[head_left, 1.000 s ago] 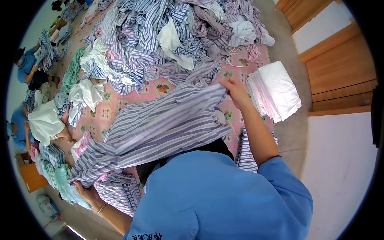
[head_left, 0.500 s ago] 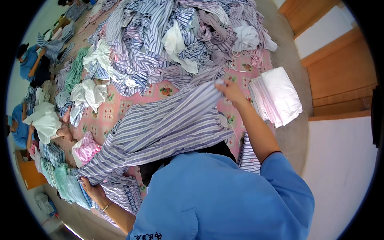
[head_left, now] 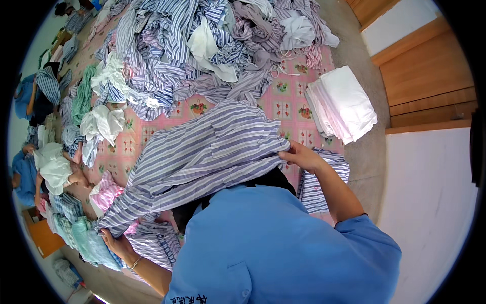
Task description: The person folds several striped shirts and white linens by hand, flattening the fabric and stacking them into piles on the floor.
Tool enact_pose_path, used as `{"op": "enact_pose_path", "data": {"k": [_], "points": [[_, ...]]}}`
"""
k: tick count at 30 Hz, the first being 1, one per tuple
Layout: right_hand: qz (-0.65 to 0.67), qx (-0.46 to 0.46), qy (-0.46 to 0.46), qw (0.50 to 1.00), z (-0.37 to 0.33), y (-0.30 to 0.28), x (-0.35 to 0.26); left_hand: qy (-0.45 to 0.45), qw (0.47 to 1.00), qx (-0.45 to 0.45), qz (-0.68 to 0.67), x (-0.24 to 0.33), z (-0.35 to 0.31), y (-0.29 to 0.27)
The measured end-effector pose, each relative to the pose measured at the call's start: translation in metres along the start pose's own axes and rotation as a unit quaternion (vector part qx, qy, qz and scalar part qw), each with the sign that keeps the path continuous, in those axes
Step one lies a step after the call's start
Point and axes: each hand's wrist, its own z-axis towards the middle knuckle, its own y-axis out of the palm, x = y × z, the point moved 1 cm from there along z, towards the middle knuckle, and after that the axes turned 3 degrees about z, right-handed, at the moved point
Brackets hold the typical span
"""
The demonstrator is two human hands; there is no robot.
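A blue-and-white striped shirt [head_left: 187,152] with a patch pocket lies spread across my lap, sleeve toward the left. My left hand [head_left: 117,245] is closed on the sleeve's end at the lower left. With a pinch, my right hand [head_left: 302,156] grips the shirt's edge at its right side. Beneath my left hand sits a stack of folded striped garments [head_left: 158,242]. Another folded striped garment [head_left: 324,180] lies beside my right forearm. My lap and the shirt's underside are mostly hidden.
A big heap of striped clothes [head_left: 202,55] fills the far side of the pink patterned sheet [head_left: 283,101]. Folded white cloths [head_left: 344,104] are stacked at the right. At the left, green folded garments [head_left: 91,238] stand near two people in blue [head_left: 23,172]. Wooden cabinets [head_left: 430,71] line the right wall.
My right hand has come down toward me with the shirt's edge, laying the fabric flatter and exposing its pocket. My left hand stays on the sleeve end. The view has shifted slightly.
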Motion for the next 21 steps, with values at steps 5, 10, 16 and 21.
{"op": "enact_pose_path", "data": {"k": [5,10,16,21], "points": [[0.104,0.025,-0.223,0.969,-0.002,-0.015,-0.033,0.026,0.999,0.038,0.014,0.008,0.008,0.017],[0.226,0.040,-0.329,0.916,-0.023,-0.021,-0.130,0.070,0.996,0.047,0.011,0.027,0.024,0.035],[0.156,0.041,-0.255,0.953,0.014,-0.036,-0.126,0.086,0.986,0.090,0.109,0.023,0.022,0.056],[0.200,0.052,-0.376,0.903,0.000,-0.032,-0.174,0.096,0.993,0.061,-0.014,0.044,0.035,0.081]]}}
